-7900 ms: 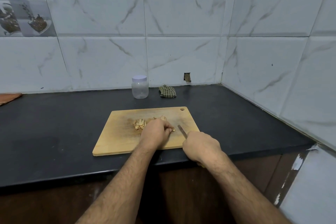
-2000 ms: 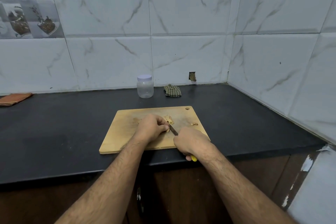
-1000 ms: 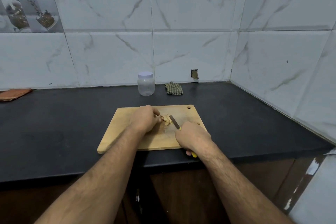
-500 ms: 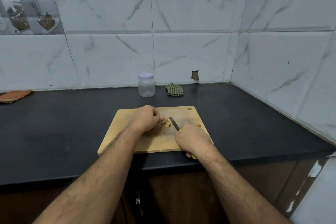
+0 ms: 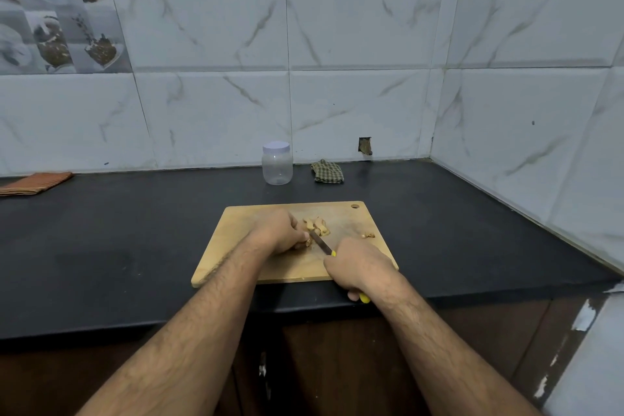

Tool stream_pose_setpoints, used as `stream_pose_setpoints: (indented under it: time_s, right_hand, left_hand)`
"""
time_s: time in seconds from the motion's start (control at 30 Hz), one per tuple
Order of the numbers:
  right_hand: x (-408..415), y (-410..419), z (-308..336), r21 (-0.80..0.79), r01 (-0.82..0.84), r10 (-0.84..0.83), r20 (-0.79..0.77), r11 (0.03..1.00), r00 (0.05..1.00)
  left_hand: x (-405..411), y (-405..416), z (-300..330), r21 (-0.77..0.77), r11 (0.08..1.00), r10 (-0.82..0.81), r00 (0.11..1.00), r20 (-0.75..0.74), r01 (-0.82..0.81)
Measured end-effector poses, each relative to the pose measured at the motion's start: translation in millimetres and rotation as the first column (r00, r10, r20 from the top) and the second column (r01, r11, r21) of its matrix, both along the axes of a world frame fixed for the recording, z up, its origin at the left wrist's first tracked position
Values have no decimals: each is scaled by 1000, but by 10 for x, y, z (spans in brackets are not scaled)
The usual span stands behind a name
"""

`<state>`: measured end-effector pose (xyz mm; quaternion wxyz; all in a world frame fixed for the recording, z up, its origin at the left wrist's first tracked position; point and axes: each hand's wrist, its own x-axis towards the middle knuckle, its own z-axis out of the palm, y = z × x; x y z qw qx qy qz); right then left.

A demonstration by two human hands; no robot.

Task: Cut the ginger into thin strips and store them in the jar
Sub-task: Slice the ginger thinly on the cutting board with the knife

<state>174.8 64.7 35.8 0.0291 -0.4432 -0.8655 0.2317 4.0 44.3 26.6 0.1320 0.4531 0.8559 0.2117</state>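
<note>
One wooden cutting board [image 5: 256, 246] lies at the centre of the frame on the black countertop [image 5: 101, 246]. On it are two groups of ginger: a small heap of ginger slices [image 5: 316, 225] near the board's upper middle and a few loose ginger bits [image 5: 368, 235] toward its right edge.

The left hand [image 5: 280, 233] rests on the board with fingers curled, its fingertips down just left of the heap; whether it pins a piece cannot be told. The right hand [image 5: 359, 268] grasps the yellow handle of one knife [image 5: 320, 243], the blade pointing up-left to meet the left fingertips.

One clear plastic jar [image 5: 277, 163] with a white lid on stands at the back by the tiled wall, and looks empty. No label or writing is readable.

Two cloths: a checked cloth [image 5: 327, 172] right of the jar, and an orange folded cloth [image 5: 33, 182] at the left edge.
</note>
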Motion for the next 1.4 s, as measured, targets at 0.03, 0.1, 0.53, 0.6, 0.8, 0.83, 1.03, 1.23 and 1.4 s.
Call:
stream_pose_setpoints:
  time_s: [0.03,0.1,0.53,0.6,0.8,0.83,1.03,1.23,1.4]
  right_hand:
    - [9,-10,9,-7,-2,2,10,1000,1000]
    - [27,-30,33,-15,-10,10,27,1000,1000]
    - [2,-34,-12,-40,-18,19,33,999,999]
    - [-4,-29,-14,-39,-7,8,31,999,999]
    - [-24,-22,-26,-56,-5,7,34,998,999]
    - [-24,-22,-30,-56,-13,14,30,998,999]
    - [2,-29,-46,-50,-5,5,-2,999,1000]
    - [-47,-68,-43,-43,20,-19,21,999,1000]
    - [-61,-111,-21,-33,-3,4,37,999,999]
  left_hand:
    - [7,-8,-11,3,1000,6,1000,-3,-6]
    - [13,-18,-41,24,999,23,1000,-1,-23]
    - [51,-51,-95,111,993,18,999,51,-24]
    - [61,-52,-98,130,991,33,998,46,-39]
    - [90,-35,-97,115,993,36,999,-3,-36]
    - [94,-42,-106,121,992,35,999,0,-34]
    - [70,-104,-185,192,980,47,999,19,-50]
    - [39,-132,-241,225,973,41,997,61,-54]
    - [16,-146,-247,217,975,44,997,68,-57]
